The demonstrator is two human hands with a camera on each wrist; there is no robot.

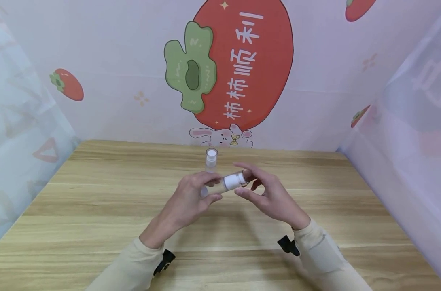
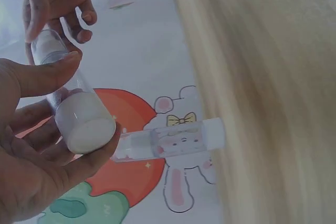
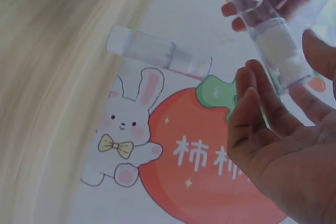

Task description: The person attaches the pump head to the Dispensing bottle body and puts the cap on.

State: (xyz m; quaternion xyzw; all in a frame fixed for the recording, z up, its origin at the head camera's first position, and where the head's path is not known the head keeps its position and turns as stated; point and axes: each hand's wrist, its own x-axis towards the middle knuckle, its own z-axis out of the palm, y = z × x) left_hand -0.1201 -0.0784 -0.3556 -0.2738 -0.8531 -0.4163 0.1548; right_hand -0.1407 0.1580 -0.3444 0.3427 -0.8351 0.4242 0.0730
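My left hand [image 1: 189, 199] grips a clear bottle [image 1: 233, 181] round its lower body, thumb on one side and fingers on the other. The bottle is tilted, its white base [image 2: 90, 129] near my left palm and its clear cap over a white pump head pointing at my right hand [image 1: 276, 199]. Around that capped end the right fingers [image 3: 270, 103] are spread and loosely bent, with the thumb standing apart from it. A second bottle of the same kind [image 3: 149, 51] stands upright just behind the left hand, its lower part hidden in the head view.
Both hands are above a wood-grain table [image 1: 96, 210]. A pale backdrop [image 1: 126, 48] with a printed red persimmon and a rabbit rises at the table's back edge. Translucent sheets [image 1: 20, 121] hang along both sides.
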